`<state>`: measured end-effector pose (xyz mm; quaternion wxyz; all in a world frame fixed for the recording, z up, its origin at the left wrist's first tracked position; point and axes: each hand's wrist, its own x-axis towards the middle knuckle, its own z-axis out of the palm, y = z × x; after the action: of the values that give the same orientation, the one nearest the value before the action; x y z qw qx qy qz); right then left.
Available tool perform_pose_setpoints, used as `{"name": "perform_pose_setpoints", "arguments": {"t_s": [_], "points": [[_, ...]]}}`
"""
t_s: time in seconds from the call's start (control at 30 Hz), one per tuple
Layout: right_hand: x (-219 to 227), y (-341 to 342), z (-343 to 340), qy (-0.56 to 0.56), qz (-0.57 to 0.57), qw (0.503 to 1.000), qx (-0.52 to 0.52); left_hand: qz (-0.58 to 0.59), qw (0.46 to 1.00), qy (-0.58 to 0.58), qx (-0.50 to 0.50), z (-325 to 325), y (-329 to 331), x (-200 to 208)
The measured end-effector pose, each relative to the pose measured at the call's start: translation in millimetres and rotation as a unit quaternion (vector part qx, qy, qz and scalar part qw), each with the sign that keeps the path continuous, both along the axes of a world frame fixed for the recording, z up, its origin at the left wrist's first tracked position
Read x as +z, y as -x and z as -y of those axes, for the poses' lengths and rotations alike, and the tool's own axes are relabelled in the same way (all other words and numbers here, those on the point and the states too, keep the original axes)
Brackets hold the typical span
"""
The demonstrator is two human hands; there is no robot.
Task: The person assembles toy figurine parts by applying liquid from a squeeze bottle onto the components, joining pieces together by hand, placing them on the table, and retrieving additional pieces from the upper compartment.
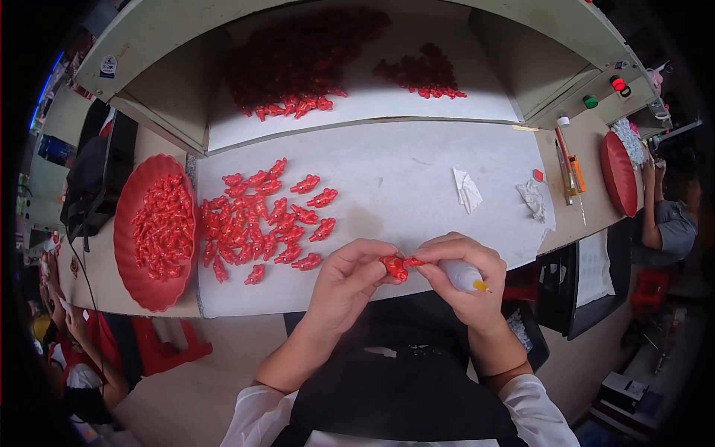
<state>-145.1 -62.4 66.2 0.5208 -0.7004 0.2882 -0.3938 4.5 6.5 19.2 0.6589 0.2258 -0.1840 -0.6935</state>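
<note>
My left hand [344,281] pinches a small shiny red plastic figure [395,270] near the table's front edge. The fingertips of my right hand [471,253] are closed on a small red piece [415,262] at the figure's right end; whether it is a separate part I cannot tell. A whitish squeeze bottle [459,275] with a yellow tip is tucked in my right palm, tip pointing right. Left of my hands, many similar red figures [257,216] lie loosely on white paper [395,186].
A scalloped red tray [119,246] full of red pieces stands at the left. Behind the paper, a grey hood [160,123] covers two more red heaps. Crumpled tissues [467,190], an orange-handled tool [577,175] and another red tray [618,175] are on the right. Other people sit at both sides.
</note>
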Motion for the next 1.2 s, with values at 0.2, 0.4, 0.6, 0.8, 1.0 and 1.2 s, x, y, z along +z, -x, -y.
{"name": "perform_pose_setpoints", "arguments": {"t_s": [0.2, 0.4, 0.6, 0.8, 1.0, 1.2], "points": [[4.4, -3.4, -0.7, 0.085, -0.044, 0.995, -0.015, 0.035, 0.999, -0.001, 0.015, 0.5, -0.4, -0.2], [4.2, -3.8, -2.3, 0.135, -0.069, 0.988, -0.030, 0.040, 0.999, -0.001, 0.017, 0.1, 0.5, 1.4], [1.4, -2.2, -3.2, 0.192, -0.078, 0.978, -0.030, 0.061, 0.998, -0.005, 0.023, -1.5, 1.4, 0.8], [1.3, -1.1, -2.1, 0.245, -0.108, 0.963, -0.028, 0.098, 0.995, 0.004, 0.028, -0.5, 0.5, -0.1], [3.5, 2.6, 2.3, 0.193, -0.111, 0.975, 0.015, 0.106, 0.994, 0.010, 0.027, 0.2, -0.6, -3.2], [4.0, 6.1, 1.7, 0.081, -0.103, 0.991, 0.020, 0.180, 0.981, 0.058, 0.051, 0.3, -0.2, -4.3]]}}
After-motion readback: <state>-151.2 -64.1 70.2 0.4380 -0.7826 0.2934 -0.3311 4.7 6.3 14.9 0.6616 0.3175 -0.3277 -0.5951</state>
